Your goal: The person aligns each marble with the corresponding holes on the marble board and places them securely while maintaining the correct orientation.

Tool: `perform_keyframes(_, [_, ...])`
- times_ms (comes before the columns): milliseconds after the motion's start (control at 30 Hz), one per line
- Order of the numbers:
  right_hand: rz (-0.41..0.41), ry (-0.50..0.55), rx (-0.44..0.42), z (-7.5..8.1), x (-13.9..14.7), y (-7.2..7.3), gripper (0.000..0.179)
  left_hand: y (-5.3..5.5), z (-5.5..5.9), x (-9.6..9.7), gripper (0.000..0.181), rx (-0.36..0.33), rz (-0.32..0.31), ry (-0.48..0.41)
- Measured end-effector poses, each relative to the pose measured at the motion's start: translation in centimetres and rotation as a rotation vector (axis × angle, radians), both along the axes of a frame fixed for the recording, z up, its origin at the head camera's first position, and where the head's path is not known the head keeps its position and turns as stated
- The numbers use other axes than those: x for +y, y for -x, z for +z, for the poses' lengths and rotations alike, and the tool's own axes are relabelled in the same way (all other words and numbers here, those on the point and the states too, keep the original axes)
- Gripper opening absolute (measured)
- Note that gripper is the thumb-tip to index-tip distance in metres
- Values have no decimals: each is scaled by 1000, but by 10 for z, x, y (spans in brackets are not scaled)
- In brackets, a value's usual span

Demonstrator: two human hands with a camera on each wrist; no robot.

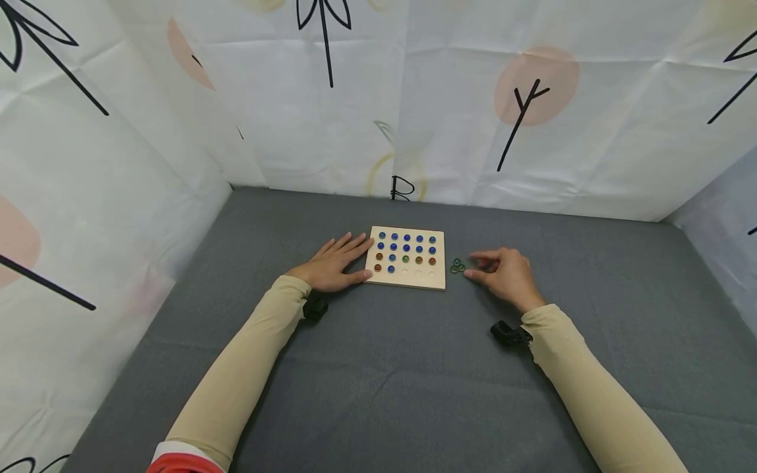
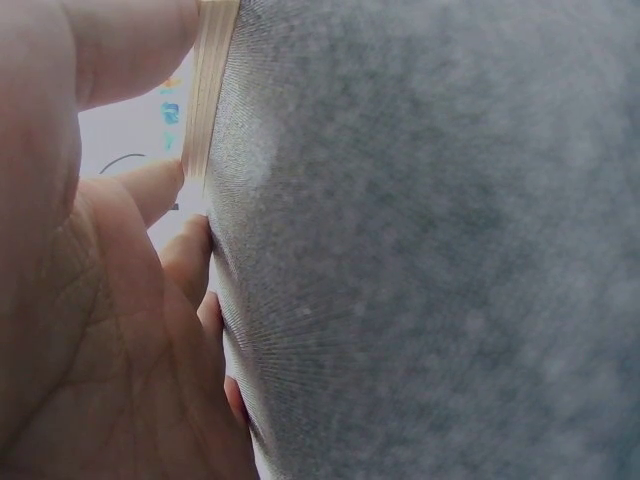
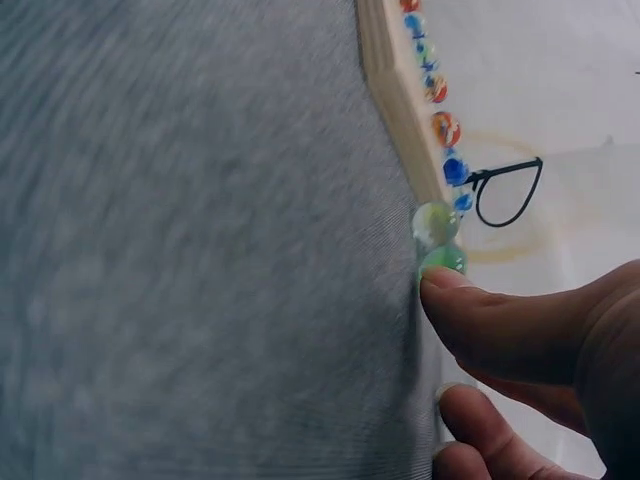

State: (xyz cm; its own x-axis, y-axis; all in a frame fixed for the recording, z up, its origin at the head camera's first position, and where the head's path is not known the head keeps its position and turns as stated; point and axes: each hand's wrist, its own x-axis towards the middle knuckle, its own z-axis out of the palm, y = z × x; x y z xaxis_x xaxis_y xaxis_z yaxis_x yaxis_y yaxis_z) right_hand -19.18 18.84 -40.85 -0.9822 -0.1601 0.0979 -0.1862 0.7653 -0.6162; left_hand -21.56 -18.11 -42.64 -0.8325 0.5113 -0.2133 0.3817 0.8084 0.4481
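Observation:
A pale wooden board [image 1: 414,284] lies flat on the cloth, with marbles set in rows of round hollows. Blue marbles [image 1: 406,247] fill the two back rows; the front rows mix brown-orange, blue and green ones. Three bare hollows show at the front right. My left hand [image 1: 337,266] rests at the board's left edge, fingers spread and thumb at the near corner. Just off the board's right side sits a small cluster of green marbles [image 1: 458,267]. My right hand [image 1: 505,274] is beside it, thumb and index finger apart, the thumb tip [image 3: 445,278] right at one marble.
Grey cloth [image 1: 378,381] covers the table. White patterned sheets [image 1: 449,131] hang behind the table and at both sides. A dark wrist device [image 1: 511,334] is worn below the right hand, and another [image 1: 315,309] below the left.

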Motion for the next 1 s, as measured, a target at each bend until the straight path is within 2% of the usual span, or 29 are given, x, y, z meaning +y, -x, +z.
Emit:
perform_keyframes(233, [-1,-7,-31,-3,3,3,35,1,0,0,76,0,-1,1])
perform_keyframes(533, [15,-6,-27,-3,2,3,33,-2,5,1,79,2,-8,1])
perform_keyframes(833, [47,-16,-23,-4,-3,4,31,1,-1,0,75,5,-2,3])
perform_keyframes(1000, [59,-7,-24,-4,-4,6,29,-1,1,0,76,8,-8,13])
